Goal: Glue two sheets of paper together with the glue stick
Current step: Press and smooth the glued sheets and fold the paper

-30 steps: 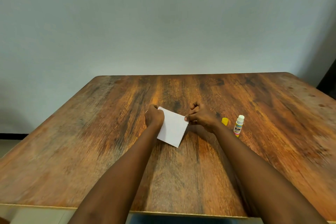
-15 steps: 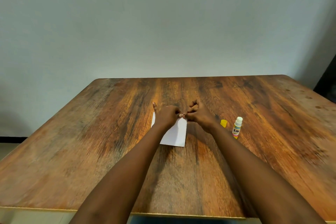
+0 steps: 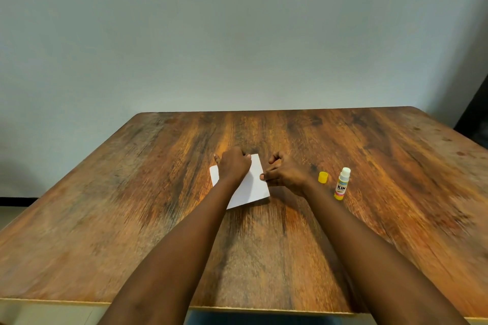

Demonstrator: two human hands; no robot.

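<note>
Right of paper (image 3: 250,187), uncapped glue stick (image 3: 342,184).

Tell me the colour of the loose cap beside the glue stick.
Yellow cap, clearest in the head view.

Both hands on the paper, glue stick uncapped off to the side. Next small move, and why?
Probably slide the left hand along the white paper to press it flat. That fist rests on the paper, the right hand pins its right edge, and the glue stick stands uncapped beside its yellow cap, so glue looks already applied, though no seam shows.
</note>
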